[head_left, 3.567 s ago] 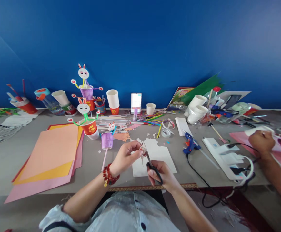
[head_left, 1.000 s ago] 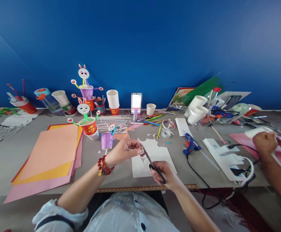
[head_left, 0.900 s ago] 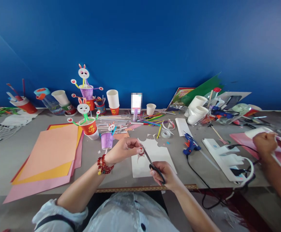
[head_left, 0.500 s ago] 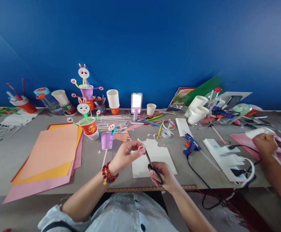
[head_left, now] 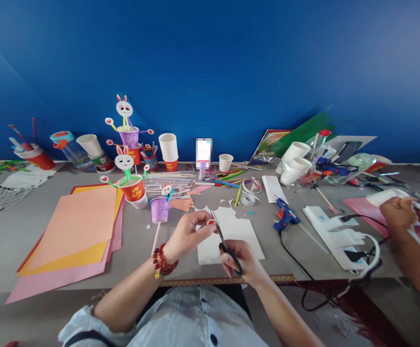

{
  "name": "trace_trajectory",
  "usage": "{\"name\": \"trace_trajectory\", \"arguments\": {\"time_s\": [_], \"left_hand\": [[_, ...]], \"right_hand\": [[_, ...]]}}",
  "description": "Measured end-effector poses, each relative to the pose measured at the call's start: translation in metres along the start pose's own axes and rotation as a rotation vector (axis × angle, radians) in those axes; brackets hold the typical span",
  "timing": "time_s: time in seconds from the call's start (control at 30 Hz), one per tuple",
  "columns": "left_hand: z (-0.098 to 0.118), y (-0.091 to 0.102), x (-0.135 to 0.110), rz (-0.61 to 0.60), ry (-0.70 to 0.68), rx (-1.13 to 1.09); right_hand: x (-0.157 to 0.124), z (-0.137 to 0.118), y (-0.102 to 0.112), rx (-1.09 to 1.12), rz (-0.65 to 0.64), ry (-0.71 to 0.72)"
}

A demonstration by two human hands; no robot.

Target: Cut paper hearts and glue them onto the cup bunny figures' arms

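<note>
Between its thumb and fingers, my left hand pinches a small white paper piece with a red patch on it. My right hand has its fingers in the black handles of a pair of scissors. The blades point up and away from me and lie against the edge of the paper piece. Below both hands is a white paper sheet with curved bites cut from its far edge. A purple paper cup with a rabbit head on it stands left of my left hand.
Coloured paper sheets lie at the left. Rabbit-figure cups stand behind them. To the right are a blue glue gun and a white power strip with cables. A co-worker's hands work at the far right. Pencils and straws lie behind.
The scissors and my right hand have shifted slightly left and up. The small paper piece has turned a little in my left fingers. The rest looks the same.
</note>
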State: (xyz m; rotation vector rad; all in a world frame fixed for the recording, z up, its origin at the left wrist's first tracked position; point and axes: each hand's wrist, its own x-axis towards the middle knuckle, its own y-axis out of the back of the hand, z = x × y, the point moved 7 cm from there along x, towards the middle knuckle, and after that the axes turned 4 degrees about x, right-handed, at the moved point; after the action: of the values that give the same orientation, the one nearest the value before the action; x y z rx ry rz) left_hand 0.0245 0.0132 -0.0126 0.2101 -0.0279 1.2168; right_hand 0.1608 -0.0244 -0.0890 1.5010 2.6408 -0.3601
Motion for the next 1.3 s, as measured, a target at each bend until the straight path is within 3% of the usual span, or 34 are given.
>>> {"name": "trace_trajectory", "arguments": {"time_s": [0.4,1.3], "left_hand": [[-0.0063,-0.0003,-0.001,-0.004,0.019,-0.082],[0.0018,0.0039,0.0037,-0.031,-0.018,-0.017]], "right_hand": [[0.0005,-0.0055,0.0001,-0.01,0.031,0.034],[0.0024,-0.0067,0.0005,0.014,0.06,0.057]]}}
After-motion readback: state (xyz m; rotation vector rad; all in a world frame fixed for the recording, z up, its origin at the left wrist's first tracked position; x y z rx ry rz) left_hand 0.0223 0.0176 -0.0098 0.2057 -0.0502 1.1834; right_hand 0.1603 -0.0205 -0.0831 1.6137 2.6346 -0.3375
